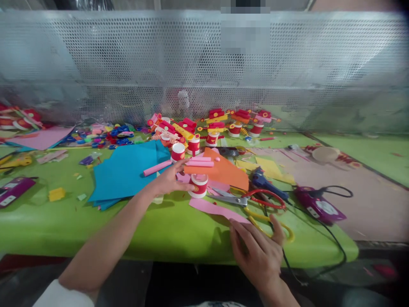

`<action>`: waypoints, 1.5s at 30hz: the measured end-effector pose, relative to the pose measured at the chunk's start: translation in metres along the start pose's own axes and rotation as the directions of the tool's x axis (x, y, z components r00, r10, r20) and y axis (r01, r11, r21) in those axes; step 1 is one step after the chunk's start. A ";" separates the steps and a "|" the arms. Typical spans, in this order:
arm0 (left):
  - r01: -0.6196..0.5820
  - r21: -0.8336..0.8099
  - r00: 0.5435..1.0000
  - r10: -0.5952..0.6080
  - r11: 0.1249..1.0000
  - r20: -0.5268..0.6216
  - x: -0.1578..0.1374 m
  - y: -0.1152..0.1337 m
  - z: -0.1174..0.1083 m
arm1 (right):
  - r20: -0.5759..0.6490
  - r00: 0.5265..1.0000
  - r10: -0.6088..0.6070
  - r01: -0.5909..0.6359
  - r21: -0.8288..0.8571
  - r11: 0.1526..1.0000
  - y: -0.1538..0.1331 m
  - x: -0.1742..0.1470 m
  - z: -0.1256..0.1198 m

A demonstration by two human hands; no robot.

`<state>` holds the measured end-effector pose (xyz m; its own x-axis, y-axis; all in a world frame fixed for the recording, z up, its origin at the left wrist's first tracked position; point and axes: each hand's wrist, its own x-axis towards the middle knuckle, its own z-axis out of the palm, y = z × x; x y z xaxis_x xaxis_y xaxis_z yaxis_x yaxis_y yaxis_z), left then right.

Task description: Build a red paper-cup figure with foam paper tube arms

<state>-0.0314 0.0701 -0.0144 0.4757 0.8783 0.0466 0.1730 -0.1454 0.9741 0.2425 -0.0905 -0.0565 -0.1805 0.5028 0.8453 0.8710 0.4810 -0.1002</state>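
Observation:
My left hand [169,178] reaches in from the left, its thumb against the side of a small red-and-white paper cup [198,187]. Its index finger extends towards pink foam rolls [200,163] on an orange sheet [223,168]; the other fingertips are partly hidden. A pink strip [214,208] lies along the green tabletop, and my right hand [257,249] pinches its near end. Scissors with red handles [266,198] rest just beyond that hand, beside yellow handles [268,219]. Another cup [178,152] stands behind my left hand, near a single pink roll [156,168].
Blue sheets [124,172] are stacked on the left. Several finished red-and-yellow cup models [212,128] line the back before a perforated metal screen [128,55]. A blue glue gun [268,183] and a corded purple box [319,204] lie right. Another purple box [15,189] sits left.

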 end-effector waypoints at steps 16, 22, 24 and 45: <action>-0.023 0.009 0.997 0.023 1.000 -0.068 0.006 -0.006 0.024 | -0.109 0.993 0.040 -0.030 0.097 0.995 0.007 -0.007 0.004; -0.090 -0.119 0.992 0.078 0.989 -0.098 0.007 -0.009 0.022 | -0.105 0.993 0.050 -0.038 0.112 0.993 0.006 -0.005 0.006; -0.131 -0.158 0.984 0.110 0.979 -0.137 0.008 -0.007 0.021 | -0.099 0.994 0.048 -0.036 0.120 0.992 0.006 -0.004 0.006; -0.127 -0.189 0.965 0.077 0.974 -0.250 0.006 0.011 0.025 | -0.086 0.996 0.022 -0.009 0.145 0.989 0.009 -0.005 0.008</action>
<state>-0.0053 0.0624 -0.0084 0.2569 0.9504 0.1754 -0.0554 -0.1667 0.9844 0.2479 -0.0835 -0.0660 -0.1214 0.4493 0.8851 0.7972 0.5754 -0.1827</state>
